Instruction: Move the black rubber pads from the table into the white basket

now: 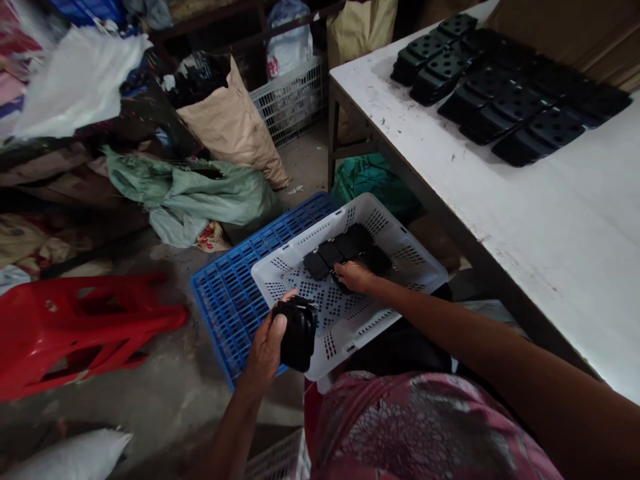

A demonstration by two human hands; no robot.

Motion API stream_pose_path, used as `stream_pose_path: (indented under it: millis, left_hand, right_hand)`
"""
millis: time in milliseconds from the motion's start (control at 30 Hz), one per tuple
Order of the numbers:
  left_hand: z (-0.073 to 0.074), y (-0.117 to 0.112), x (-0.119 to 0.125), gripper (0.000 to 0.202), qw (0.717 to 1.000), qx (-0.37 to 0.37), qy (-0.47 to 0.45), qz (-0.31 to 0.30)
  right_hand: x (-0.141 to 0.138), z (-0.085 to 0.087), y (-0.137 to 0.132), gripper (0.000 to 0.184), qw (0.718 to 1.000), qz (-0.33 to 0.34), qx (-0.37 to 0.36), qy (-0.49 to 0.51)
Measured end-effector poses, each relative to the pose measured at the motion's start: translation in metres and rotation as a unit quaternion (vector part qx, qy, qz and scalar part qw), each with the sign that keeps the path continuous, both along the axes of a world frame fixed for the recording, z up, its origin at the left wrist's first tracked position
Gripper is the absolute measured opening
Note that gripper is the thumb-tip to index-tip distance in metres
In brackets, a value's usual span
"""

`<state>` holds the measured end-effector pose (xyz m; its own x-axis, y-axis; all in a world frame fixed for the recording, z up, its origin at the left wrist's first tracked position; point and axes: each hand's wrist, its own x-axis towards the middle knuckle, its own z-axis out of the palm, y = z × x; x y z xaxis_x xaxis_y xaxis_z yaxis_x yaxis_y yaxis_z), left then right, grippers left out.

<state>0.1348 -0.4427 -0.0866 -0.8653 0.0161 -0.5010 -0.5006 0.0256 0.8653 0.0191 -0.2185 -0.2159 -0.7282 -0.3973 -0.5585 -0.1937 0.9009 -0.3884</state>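
My left hand point(263, 353) is shut around a stack of black moulded blocks point(300, 333), held above the edge of a white perforated plastic crate point(310, 231). My right hand point(354, 277) reaches into that crate and grips a black block among a few others point(345, 248) lying on its floor. Its fingers hide part of that block. Rows of similar black blocks with holes point(505, 103) lie on a white table point(505, 213) at the upper right, out of reach of neither hand's fingers at present.
The white crate sits on a blue plastic crate point(230, 310). A red plastic stool point(85, 333) lies on the concrete floor at left. A green woven sack point(200, 197), a brown paper sack point(235, 120) and a white basket point(293, 100) stand beyond. Pink patterned cloth point(415, 427) fills the bottom.
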Motion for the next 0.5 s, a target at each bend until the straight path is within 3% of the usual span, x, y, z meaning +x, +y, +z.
stream_pose_path:
  millis: [133, 300, 433, 500]
  left_hand:
    - [-0.004, 0.001, 0.001, 0.076, 1.000, -0.004, 0.001, 0.009]
    - [-0.004, -0.001, 0.000, 0.070, 1.000, -0.007, 0.013, -0.005]
    - [-0.002, -0.005, -0.002, 0.069, 1.000, 0.009, -0.002, -0.001]
    - [-0.001, -0.007, -0.004, 0.069, 1.000, 0.014, 0.003, 0.003]
  right_hand:
    - [0.003, -0.003, -0.002, 0.023, 1.000, -0.001, 0.017, 0.002]
    - [-0.003, 0.003, -0.006, 0.017, 0.999, -0.039, -0.012, -0.002]
    - [0.000, 0.028, -0.011, 0.015, 0.993, -0.091, -0.081, 0.005]
    - [0.010, 0.047, -0.011, 0.015, 0.981, -0.117, -0.152, -0.018]
